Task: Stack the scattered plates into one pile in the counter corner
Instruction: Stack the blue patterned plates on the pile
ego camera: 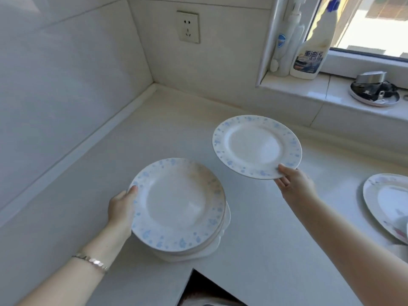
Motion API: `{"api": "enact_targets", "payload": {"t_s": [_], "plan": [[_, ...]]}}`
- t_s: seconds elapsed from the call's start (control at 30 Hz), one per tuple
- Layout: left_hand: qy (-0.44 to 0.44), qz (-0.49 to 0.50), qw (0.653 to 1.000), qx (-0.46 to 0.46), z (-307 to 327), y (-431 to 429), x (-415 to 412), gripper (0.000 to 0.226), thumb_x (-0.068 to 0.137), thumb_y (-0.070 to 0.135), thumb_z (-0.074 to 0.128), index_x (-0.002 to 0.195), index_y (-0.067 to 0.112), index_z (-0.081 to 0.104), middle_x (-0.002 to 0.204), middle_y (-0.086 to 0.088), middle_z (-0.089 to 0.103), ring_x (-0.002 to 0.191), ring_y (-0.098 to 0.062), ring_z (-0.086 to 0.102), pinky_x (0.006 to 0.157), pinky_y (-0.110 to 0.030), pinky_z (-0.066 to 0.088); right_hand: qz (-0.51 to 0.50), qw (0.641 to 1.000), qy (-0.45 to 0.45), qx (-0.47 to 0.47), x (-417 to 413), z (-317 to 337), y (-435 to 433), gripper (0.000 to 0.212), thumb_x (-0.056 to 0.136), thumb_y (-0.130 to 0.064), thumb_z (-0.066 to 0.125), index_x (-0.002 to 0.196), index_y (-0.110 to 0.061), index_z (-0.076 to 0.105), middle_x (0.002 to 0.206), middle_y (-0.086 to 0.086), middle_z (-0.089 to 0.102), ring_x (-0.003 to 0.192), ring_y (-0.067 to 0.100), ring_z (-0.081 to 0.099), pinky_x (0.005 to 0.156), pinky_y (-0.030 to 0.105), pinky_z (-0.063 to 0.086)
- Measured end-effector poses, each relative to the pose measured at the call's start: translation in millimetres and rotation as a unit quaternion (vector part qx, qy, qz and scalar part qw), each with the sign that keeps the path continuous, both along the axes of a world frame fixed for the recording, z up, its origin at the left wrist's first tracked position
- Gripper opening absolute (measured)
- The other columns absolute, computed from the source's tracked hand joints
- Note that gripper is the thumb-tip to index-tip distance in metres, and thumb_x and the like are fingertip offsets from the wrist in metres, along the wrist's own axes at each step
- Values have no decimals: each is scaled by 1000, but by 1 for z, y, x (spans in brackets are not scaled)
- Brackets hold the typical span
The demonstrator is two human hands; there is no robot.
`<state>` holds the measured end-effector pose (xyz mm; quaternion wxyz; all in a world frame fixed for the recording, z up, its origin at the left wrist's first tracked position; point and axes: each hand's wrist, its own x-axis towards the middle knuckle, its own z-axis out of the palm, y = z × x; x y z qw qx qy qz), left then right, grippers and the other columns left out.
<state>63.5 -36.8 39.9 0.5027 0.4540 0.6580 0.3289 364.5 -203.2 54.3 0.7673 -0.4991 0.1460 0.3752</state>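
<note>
My left hand [122, 206] grips the left rim of a pile of white plates with blue-speckled rims [176, 206], held above the white counter [276, 228] near its front edge. My right hand [293, 182] pinches the near rim of a single matching plate [256, 145], lifted in the air to the right of and beyond the pile. The counter corner [154, 89] lies at the far left where the two tiled walls meet. Another plate with a patterned rim [384, 199] lies on the counter at the right edge, partly cut off.
A window ledge [309, 89] at the back right carries a spray bottle [313, 47], a pump bottle [287, 45] and a round dish of dark metal parts [375, 91]. A wall socket [188, 26] sits above the corner. A dark gap [205, 288] opens below the counter's front edge.
</note>
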Motion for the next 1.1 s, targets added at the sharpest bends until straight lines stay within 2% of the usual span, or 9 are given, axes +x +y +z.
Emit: {"api": "enact_targets", "payload": {"t_s": [0.13,0.27,0.37,0.5,0.77,0.87,0.97,1.03,1.1], "plan": [[13,-25,1000,-12,-15,15,-9,26,89,22,56,65,13,54,82,-14,56,78,-22,53,71,-35,42,6,1000,15,1,-11,-5,14,12,84,6,58,81,-6,58,53,2,71,52,11,70,51,22,58],[99,-96,989,44,-20,24,-13,32,88,25,56,61,12,43,64,-12,44,63,-19,44,56,-30,31,13,1000,16,-14,-16,-6,19,11,84,5,58,84,-6,58,54,2,71,52,11,70,49,21,57],[243,-192,943,119,-16,25,-18,46,92,30,50,54,14,29,52,-6,34,52,-22,34,49,-30,22,23,999,12,-18,-15,-4,17,12,85,6,55,85,-6,58,54,2,71,51,11,70,48,21,56],[363,-272,882,133,-19,30,-21,53,92,39,47,49,14,30,46,-4,39,51,-27,41,48,-29,23,39,999,-1,-28,-12,-4,12,13,86,6,54,85,-6,59,56,2,72,52,11,70,46,20,55],[508,-311,782,181,-11,26,-18,49,94,46,38,55,16,33,75,-11,67,82,-34,64,60,-29,32,53,998,7,-19,-17,-6,9,14,86,6,53,86,-6,58,59,2,73,55,12,71,49,22,57],[452,-282,826,186,-19,28,-20,37,91,41,47,64,17,40,70,-3,52,76,-30,55,61,-30,34,77,997,-7,-18,-20,-4,7,14,85,7,53,88,-6,59,61,2,74,56,12,72,50,21,57],[179,-201,961,70,-31,24,-10,28,87,34,57,106,15,54,103,-1,59,98,-24,58,78,-31,40,121,992,-34,-31,-27,-1,6,16,85,8,53,89,-5,61,63,2,74,57,12,71,55,22,59],[54,-164,985,9,-35,16,-3,40,89,23,59,128,16,51,122,-1,59,114,-22,56,95,-33,43,152,986,-48,-43,-32,-1,4,18,84,9,53,91,-5,62,64,2,74,56,12,71,55,23,59],[19,-141,990,9,-38,12,-4,47,89,15,59,134,17,49,132,-3,58,122,-23,54,108,-41,39,183,980,-56,-59,-39,-2,2,20,82,10,54,92,-4,63,66,3,74,55,14,70,52,23,58]]}}
